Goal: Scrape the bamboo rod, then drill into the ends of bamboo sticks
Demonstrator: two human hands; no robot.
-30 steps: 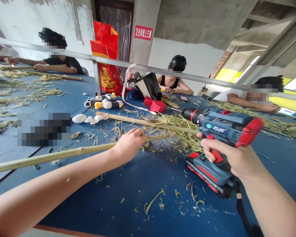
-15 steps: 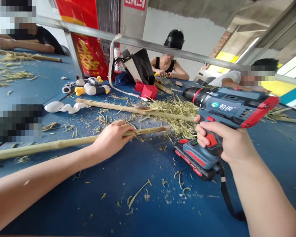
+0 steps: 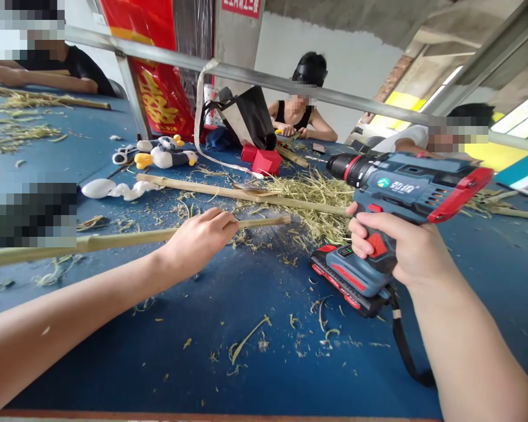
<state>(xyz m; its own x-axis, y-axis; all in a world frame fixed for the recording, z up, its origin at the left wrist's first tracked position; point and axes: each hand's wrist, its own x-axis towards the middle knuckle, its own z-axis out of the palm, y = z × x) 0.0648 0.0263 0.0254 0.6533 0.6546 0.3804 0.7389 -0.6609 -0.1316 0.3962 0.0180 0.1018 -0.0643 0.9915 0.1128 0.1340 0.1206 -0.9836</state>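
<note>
My left hand (image 3: 198,243) is closed around a long bamboo pole (image 3: 114,239), whose thin end sticks out past my fingers to the right. My right hand (image 3: 389,246) grips the handle of a blue and red cordless drill (image 3: 400,187), with a finger on its red trigger. The drill's black chuck points left, away from the pole's tip, and its battery base (image 3: 347,275) hangs just above the blue table (image 3: 202,363). A second bamboo pole (image 3: 242,195) lies across a heap of pale shavings (image 3: 312,202) beyond my hands.
Co-workers sit around the blue table, with scattered shavings and more bamboo near them. Toy ducks (image 3: 165,155), red foam blocks (image 3: 261,159) and a black-and-white bag (image 3: 242,117) stand on the far side. A metal rail (image 3: 290,79) crosses overhead.
My left hand has lifted the bamboo pole slightly, and my fingers now wrap it more fully. The view has tilted since the oldest frame. The drill has barely moved since the half-second frame.
</note>
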